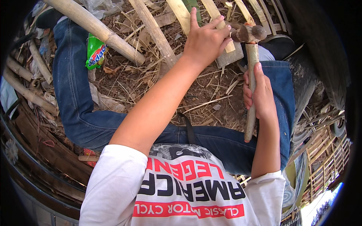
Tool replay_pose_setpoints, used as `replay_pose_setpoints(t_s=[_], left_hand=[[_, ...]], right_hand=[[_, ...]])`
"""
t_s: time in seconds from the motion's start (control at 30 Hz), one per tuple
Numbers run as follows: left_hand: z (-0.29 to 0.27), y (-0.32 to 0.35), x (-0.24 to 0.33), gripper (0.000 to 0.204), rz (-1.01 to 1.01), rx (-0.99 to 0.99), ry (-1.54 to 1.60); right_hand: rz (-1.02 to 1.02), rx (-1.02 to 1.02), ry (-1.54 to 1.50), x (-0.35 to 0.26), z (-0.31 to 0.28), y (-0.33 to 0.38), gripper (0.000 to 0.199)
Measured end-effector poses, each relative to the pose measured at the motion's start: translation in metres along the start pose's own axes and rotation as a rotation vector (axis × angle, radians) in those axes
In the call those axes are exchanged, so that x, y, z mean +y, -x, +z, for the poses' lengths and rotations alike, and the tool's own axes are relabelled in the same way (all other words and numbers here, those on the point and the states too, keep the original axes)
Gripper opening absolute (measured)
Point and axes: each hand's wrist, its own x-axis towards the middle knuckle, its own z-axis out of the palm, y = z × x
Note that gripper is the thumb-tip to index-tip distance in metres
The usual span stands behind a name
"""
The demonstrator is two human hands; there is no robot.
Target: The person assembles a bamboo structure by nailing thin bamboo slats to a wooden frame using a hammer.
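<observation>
My left hand [207, 39] reaches far forward. Its index finger points away from me, while the other fingers curl over a pale split bamboo strip [229, 47]. The strip's near end lies over a grey block [230, 57]. In my right hand [259, 90] is a hammer [252, 56] with a long wooden handle, gripped around the middle. The hammer's rusty head [249, 34] is just right of my left fingertips; whether it touches the strip or the fingers I cannot tell.
Other bamboo strips [179, 15] fan out at the far side. A thick bamboo pole [102, 32] lies at the far left beside a green wrapper [95, 52]. Dry leaves and straw cover the soil. A slatted bamboo panel [328, 162] is at the right.
</observation>
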Motion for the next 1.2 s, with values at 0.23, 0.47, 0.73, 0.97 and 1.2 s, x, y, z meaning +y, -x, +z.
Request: replay_pose_setpoints(t_s=[0.23, 0.47, 0.73, 0.97, 1.2], left_hand=[[0.001, 0.001, 0.001, 0.025, 0.024, 0.004, 0.019], [-0.001, 0.002, 0.003, 0.022, -0.007, -0.01, 0.031], [0.0, 0.002, 0.003, 0.025, -0.007, -0.045, -0.002], [-0.013, -0.005, 0.004, 0.021, 0.211, 0.076, -0.53], [-0.02, -0.005, 0.008, 0.022, -0.038, -0.015, 0.182]], right_hand=[[0.01, 0.023, -0.077, 0.0, -0.001, 0.007, 0.056], [-0.006, -0.005, -0.037, 0.004, 0.0, 0.005, 0.056], [-0.014, 0.051, -0.053, 0.004, -0.001, 0.003, 0.056], [0.028, -0.009, -0.007, 0.0, 0.0, 0.003, 0.056], [0.03, 0.012, 0.04, 0.001, -0.002, 0.0, 0.059]])
